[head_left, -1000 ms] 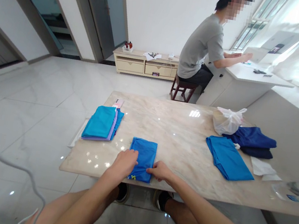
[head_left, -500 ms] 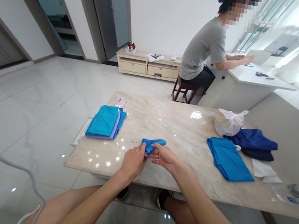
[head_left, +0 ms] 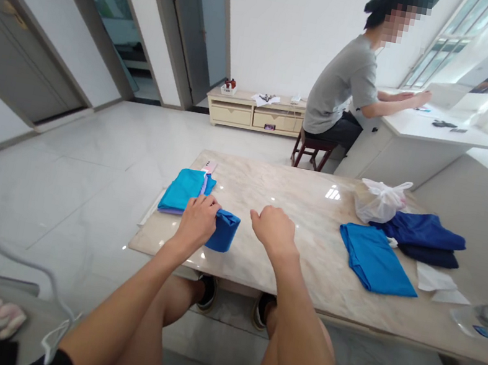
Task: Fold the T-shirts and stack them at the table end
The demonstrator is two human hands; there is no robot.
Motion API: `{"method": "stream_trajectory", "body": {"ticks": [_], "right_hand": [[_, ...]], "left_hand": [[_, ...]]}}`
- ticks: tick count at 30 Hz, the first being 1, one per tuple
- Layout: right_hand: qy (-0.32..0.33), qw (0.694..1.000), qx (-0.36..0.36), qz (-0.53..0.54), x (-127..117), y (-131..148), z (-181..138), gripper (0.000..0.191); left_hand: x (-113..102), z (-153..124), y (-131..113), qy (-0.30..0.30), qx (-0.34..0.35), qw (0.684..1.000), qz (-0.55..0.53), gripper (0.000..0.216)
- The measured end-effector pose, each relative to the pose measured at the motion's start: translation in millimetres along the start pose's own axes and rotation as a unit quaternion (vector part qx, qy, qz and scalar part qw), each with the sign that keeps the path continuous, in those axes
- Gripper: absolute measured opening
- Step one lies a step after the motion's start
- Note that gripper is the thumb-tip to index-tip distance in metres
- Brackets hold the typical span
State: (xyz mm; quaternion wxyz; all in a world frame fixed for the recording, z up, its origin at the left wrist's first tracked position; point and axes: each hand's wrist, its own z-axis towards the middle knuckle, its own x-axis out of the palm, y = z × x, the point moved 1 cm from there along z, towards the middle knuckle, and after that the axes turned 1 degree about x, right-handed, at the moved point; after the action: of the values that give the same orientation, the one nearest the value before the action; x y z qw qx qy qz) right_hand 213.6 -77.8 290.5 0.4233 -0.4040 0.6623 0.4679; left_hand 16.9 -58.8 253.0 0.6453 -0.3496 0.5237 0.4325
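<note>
While the left hand (head_left: pixel 198 220) clamps blue cloth (head_left: pixel 224 234), bare tabletop (head_left: pixel 316 227) stretches edgeward beyond the curled right hand (head_left: pixel 275 228).

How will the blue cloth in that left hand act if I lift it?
The folded blue cloth is probably bendy, since it folds over itself. It looks small, so likely light. Only the left hand grips it, so its free end might flop.

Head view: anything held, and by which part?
Left hand holds the small blue cloth by its upper left part; nothing visible in the right hand.
</note>
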Motion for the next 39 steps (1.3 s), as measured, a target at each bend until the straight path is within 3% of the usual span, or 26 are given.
{"method": "stream_trajectory", "body": {"ticks": [5, 8, 10, 13, 15, 17, 20, 25, 30, 35, 39], "right_hand": [[0.018, 0.999, -0.033, 0.013, 7, 15, 1, 0.049], [0.038, 0.992, -0.112, 0.048, 14, 18, -4, 0.045], [0.053, 0.970, -0.211, 0.106, 21, 20, -9, 0.048], [0.065, 0.908, -0.369, 0.186, 33, 30, -18, 0.081], [0.063, 0.880, -0.421, 0.212, 38, 39, -25, 0.086], [0.059, 0.879, -0.416, 0.224, 38, 44, -29, 0.065], [0.041, 0.905, -0.376, 0.195, 29, 42, -29, 0.027], [0.030, 0.935, -0.333, 0.121, 12, 23, -23, 0.037], [0.055, 0.935, -0.342, 0.073, 13, 13, -20, 0.033], [0.051, 0.940, -0.334, 0.043, 12, 12, -24, 0.030], [0.041, 0.947, -0.316, 0.035, 8, 6, -25, 0.031]], "left_hand": [[-32, -40, 28, -0.091, 0.005, 0.996, 0.008, 0.042], [-45, -65, 41, -0.103, -0.025, 0.994, -0.014, 0.042], [-50, -76, 45, -0.091, -0.063, 0.993, -0.038, 0.041], [-55, -82, 41, -0.064, -0.087, 0.992, -0.066, 0.040], [-55, -83, 33, -0.051, -0.073, 0.993, -0.082, 0.039], [-55, -83, 25, -0.043, -0.053, 0.994, -0.089, 0.038], [-50, -81, 18, -0.044, -0.037, 0.996, -0.072, 0.033], [-37, -73, 27, -0.036, 0.014, 0.999, -0.030, 0.039], [-25, -61, 29, 0.001, 0.103, 0.993, -0.053, 0.028], [-3, -58, 11, -0.010, 0.051, 0.979, -0.197, 0.022], [9, -61, 5, -0.009, 0.011, 0.986, -0.165, 0.023]]}}
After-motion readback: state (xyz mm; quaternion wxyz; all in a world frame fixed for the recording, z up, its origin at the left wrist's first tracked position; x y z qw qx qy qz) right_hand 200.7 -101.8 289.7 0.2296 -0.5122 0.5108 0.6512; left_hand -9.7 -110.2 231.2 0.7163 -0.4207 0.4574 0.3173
